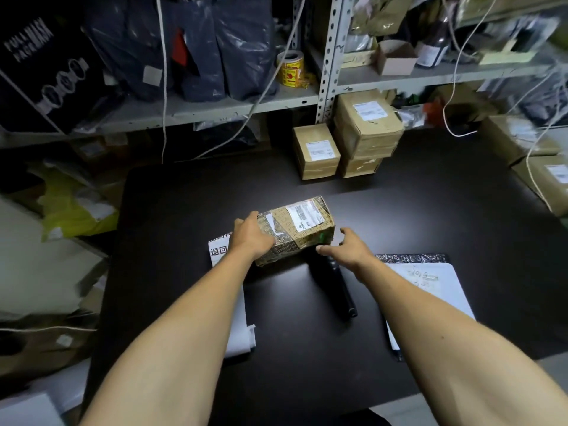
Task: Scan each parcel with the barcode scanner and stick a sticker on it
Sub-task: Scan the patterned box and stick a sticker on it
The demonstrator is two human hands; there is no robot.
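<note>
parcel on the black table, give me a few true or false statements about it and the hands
1. The left hand rests on the patterned parcel. True.
2. The right hand grips the barcode scanner. False: it hovers open beside the parcel, and the scanner lies on the table.
3. The parcel's label faces up. True.
4. The yellow sticker roll sits on the parcel. False: it is on the shelf.

Bare table (pixel 190 210) left of and behind the parcel (pixel 296 230) for my hands to pass, scanner (pixel 338 287) lying just in front of it, stacked boxes (pixel 365 133) blocking well behind.
</note>
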